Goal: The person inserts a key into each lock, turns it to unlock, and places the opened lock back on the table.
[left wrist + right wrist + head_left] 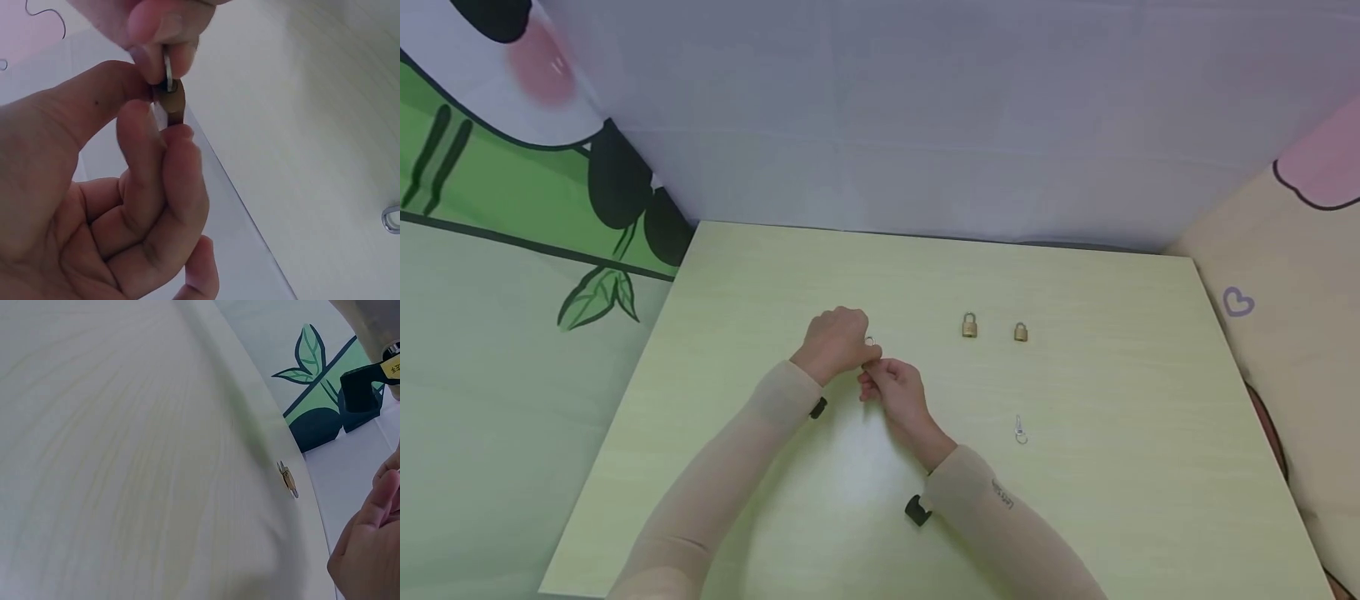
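My left hand (838, 343) holds a small brass padlock (172, 100) between thumb and fingers. Pinched in the fingertips of my right hand (901, 390) is a thin silvery key (168, 67), its edge meeting the end of the padlock's body; how deep it sits is hidden. The two hands meet above the table, left of its middle. In the right wrist view, only part of the right hand (369, 540) shows at the lower right. Close by on the table lies another brass padlock (287, 480), mostly covered by the left hand in the head view.
Two brass padlocks (970, 325) lie to the right of the hands, the right one (1021, 332) smaller. Nearer the front is a small key on a ring (1020, 429). The pale table (1112, 500) ends at a hanging cloth (925, 150) behind.
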`<state>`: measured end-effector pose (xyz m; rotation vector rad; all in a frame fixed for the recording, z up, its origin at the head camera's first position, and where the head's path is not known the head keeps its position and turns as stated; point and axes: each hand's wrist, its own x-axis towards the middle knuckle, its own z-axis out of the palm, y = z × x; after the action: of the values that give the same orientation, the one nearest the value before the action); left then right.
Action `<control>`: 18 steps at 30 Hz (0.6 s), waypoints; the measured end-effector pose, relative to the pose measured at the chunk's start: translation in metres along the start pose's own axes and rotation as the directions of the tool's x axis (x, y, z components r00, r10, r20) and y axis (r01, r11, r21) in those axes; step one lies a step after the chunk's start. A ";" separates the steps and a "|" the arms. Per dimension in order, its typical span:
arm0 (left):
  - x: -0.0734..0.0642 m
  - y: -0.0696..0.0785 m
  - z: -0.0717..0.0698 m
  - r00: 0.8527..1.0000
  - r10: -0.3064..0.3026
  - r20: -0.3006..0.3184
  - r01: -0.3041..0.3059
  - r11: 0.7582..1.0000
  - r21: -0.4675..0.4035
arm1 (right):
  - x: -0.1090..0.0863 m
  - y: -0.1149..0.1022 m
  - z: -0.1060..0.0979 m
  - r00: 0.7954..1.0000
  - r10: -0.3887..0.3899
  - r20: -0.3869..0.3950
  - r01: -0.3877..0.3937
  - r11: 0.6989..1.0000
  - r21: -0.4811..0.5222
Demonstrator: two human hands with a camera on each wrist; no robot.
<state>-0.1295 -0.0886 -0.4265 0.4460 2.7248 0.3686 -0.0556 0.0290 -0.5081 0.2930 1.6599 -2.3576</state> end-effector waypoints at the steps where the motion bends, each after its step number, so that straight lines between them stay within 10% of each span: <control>1: 0.000 0.001 0.001 1.000 -0.003 -0.005 0.003 1.000 0.019 | 0.000 0.000 0.000 1.000 -0.001 -0.006 0.001 1.000 -0.006; 18: -0.001 0.004 0.002 1.000 0.004 -0.018 -0.005 1.000 -0.003 | -0.001 -0.002 -0.001 0.999 0.018 -0.032 -0.018 1.000 -0.013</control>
<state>-0.1270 -0.0843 -0.4270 0.4501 2.7404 0.3800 -0.0552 0.0309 -0.5065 0.3426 1.6795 -2.3396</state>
